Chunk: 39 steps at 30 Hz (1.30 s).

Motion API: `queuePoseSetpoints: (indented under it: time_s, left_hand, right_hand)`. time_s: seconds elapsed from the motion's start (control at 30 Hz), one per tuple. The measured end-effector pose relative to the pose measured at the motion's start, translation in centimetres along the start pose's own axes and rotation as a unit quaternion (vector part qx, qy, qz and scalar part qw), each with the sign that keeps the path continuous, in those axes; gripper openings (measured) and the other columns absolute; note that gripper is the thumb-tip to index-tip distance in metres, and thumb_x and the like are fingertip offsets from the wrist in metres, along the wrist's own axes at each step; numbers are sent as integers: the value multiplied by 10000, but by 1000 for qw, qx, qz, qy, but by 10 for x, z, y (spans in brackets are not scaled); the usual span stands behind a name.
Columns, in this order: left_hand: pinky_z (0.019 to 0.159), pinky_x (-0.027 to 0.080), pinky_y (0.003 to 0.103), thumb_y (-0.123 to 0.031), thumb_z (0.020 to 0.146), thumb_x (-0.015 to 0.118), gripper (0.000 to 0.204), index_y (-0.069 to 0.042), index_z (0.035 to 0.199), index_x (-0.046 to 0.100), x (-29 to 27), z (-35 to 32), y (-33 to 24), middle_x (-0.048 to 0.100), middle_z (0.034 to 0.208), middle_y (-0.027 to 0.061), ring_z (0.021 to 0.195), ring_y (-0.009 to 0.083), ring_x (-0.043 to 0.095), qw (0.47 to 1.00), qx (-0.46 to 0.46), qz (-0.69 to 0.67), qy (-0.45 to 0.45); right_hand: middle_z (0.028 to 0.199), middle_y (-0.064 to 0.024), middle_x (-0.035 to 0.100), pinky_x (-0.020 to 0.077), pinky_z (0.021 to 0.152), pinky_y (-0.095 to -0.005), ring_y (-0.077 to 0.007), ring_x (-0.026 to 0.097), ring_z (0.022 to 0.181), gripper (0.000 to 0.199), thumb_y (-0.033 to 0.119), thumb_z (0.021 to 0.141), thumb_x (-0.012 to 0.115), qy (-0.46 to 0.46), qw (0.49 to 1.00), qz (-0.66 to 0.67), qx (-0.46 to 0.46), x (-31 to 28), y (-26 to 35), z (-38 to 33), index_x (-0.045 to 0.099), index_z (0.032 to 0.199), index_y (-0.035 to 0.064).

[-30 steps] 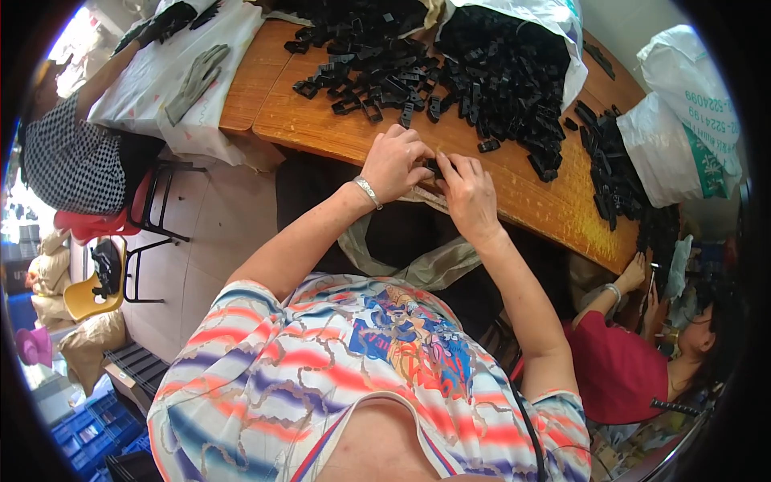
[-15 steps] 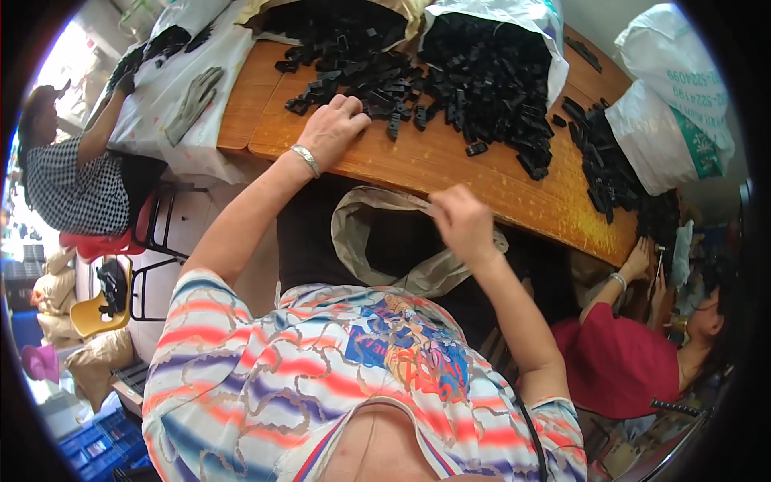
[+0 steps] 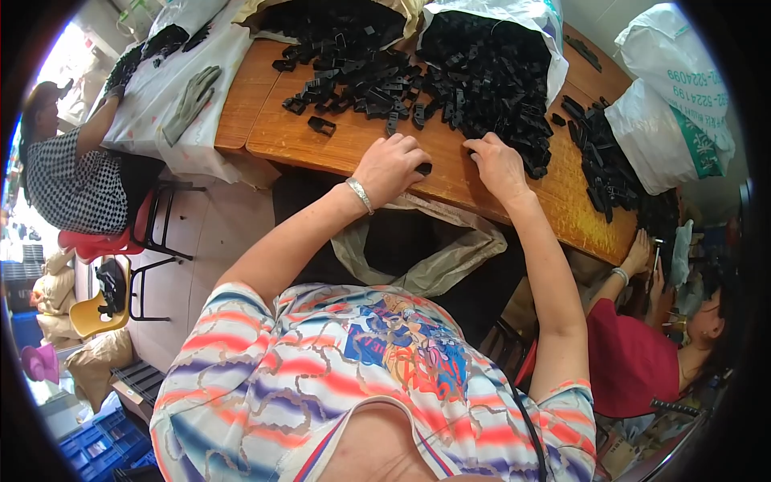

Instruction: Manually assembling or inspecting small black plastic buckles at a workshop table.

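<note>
A wooden table carries heaps of small black plastic parts, some spilling from open white bags. A grey glove lies on white sheeting at its left end.

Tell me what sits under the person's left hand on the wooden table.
A small black plastic part peeks out beside the left hand on the brown wooden table. Anything beneath the palm is hidden.

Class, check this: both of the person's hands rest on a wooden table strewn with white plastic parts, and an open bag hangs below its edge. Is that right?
Not quite. The head view shows the plastic parts are black, not white. The rest holds: left hand and right hand rest on the wooden table, and the open bag hangs below its edge.
</note>
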<state>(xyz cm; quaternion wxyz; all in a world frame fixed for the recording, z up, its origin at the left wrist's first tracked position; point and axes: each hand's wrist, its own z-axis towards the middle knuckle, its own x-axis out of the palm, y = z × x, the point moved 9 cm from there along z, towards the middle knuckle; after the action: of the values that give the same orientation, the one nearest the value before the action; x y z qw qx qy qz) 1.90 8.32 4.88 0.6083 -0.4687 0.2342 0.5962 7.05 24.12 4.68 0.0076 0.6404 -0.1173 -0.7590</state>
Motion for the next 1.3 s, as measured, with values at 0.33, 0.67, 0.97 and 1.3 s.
queuePoseSetpoints:
  time_s: [0.33,0.67,0.97,1.3]
  left_hand:
    - [856,478,387,-133,722,789,381,-63,1072,656,-15,-19,16,609,1021,89,987,298,560,994,-64,-56,-64]
    - [849,474,383,-122,741,765,299,-55,1016,670,-13,-20,25,594,967,88,948,298,549,991,-91,-74,-64]
    - [816,476,371,-123,732,758,252,-67,968,688,-10,-17,26,592,894,68,900,282,551,990,-96,-87,-63]
    - [810,477,367,-129,721,761,259,-64,962,693,-7,-17,31,598,897,64,895,279,548,988,-109,-92,-59]
  right_hand:
    - [992,-109,656,524,741,-417,-342,654,870,125,109,895,641,-95,980,176,-17,4,-10,-10,697,985,42]
    - [961,-108,645,526,725,-410,-328,656,852,206,104,815,733,-105,984,138,37,-8,5,-27,688,1008,47]
    - [920,-82,627,534,678,-380,-296,660,772,208,71,780,725,-130,964,231,-35,-4,75,-17,703,986,67]
    - [932,-70,616,538,689,-377,-283,658,811,247,62,775,724,-103,974,192,-55,2,81,-9,703,1021,68]
